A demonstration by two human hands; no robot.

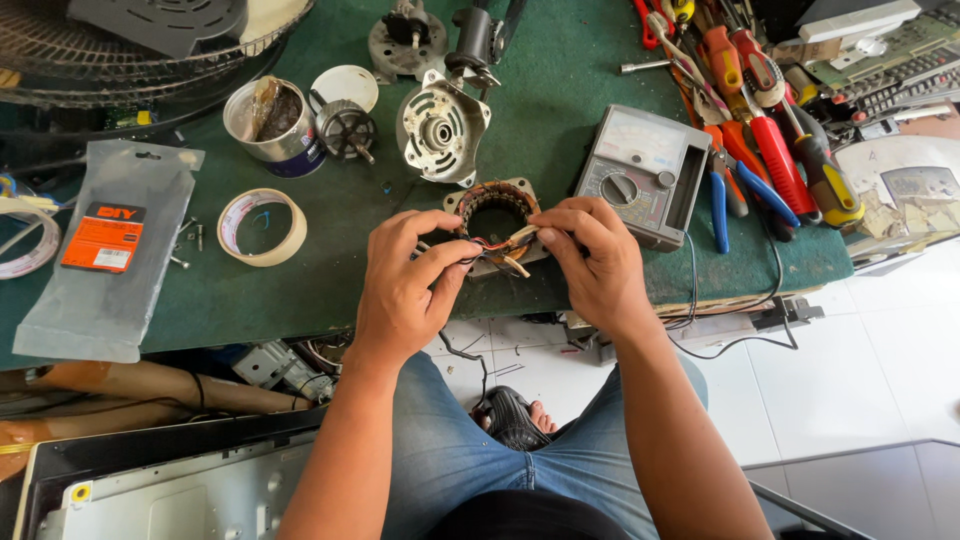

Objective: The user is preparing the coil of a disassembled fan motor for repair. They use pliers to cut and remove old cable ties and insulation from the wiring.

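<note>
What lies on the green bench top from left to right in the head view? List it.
Plastic bag → tape roll → tin can → motor housing → stator between both hands → multimeter → screwdrivers.

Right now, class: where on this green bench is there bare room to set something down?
Bare green mat lies between the tape roll and the left hand, and between motor housing and multimeter. The screwdrivers crowd the far right.

Copper-wound motor stator (497, 205) (wire leads (497, 243) pinched) at green table edge

On the surface (330, 290), the stator (497, 205) lies between tape roll (262, 227) at left and multimeter (645, 175) at right; behind it, probably a motor housing (440, 128).
</note>
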